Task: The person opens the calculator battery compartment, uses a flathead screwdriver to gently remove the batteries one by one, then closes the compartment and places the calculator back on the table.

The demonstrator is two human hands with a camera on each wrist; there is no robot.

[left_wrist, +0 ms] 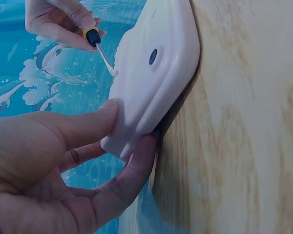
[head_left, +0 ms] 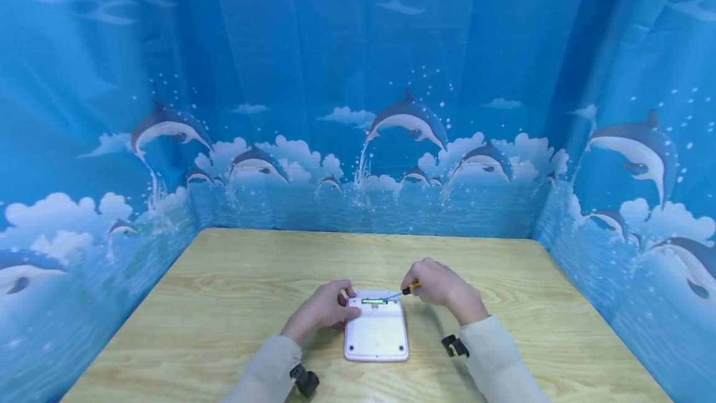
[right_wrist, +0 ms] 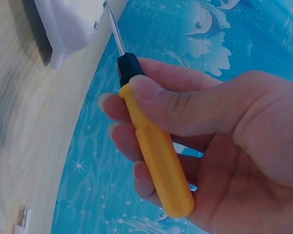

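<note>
Screwdriver (right_wrist: pixel 158 168) is gripped by the right hand (head_left: pixel 439 282), its tip held at the green strip (head_left: pixel 369 301) of a pale case (head_left: pixel 376 334). The case, laid midway between the counter's (head_left: pixel 503 291) side edges, is pinched near its far-left corner by the left hand (head_left: pixel 321 308). Probably light, stiff and smooth, it is best held by its sides, the fragile-looking strip left untouched.

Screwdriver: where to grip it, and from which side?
Probably the yellow handle, from the person's right, as the right hand holds it: it's thick, long and extends away from the pale device, while the thin metal shaft points toward it.
</note>
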